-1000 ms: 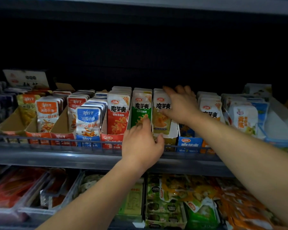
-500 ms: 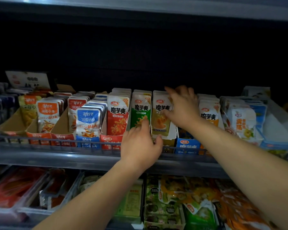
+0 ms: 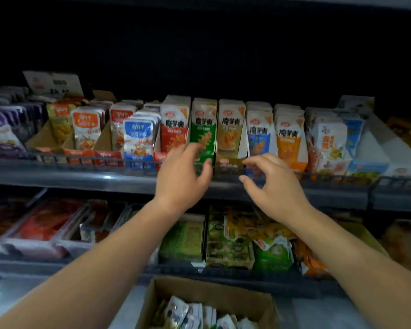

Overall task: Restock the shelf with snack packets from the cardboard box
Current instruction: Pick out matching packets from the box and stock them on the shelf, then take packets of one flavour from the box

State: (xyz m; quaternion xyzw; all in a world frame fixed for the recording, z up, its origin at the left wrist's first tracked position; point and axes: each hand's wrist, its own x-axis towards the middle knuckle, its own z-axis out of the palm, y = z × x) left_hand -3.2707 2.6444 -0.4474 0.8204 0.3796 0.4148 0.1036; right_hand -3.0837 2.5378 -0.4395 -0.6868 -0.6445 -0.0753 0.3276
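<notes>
On the upper shelf (image 3: 128, 179), rows of pouches are standing upright in their trays, likely so the labels face out; below it the cardboard box (image 3: 259, 302) is sitting within reach, snack packets (image 3: 188, 314) still waiting inside. The yellow packets (image 3: 230, 131) are sitting squared. The left hand (image 3: 183, 179) and right hand (image 3: 275, 186) are hovering empty, fingers loosely spread, having drawn back from the packet tops toward the rail

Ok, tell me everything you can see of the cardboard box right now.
The cardboard box is plain brown and open-topped. It sits below the shelves, its near side cut off by the frame edge. Pale snack packets stand loosely inside, well below the rim. Neither the left hand nor the right hand touches it.
</notes>
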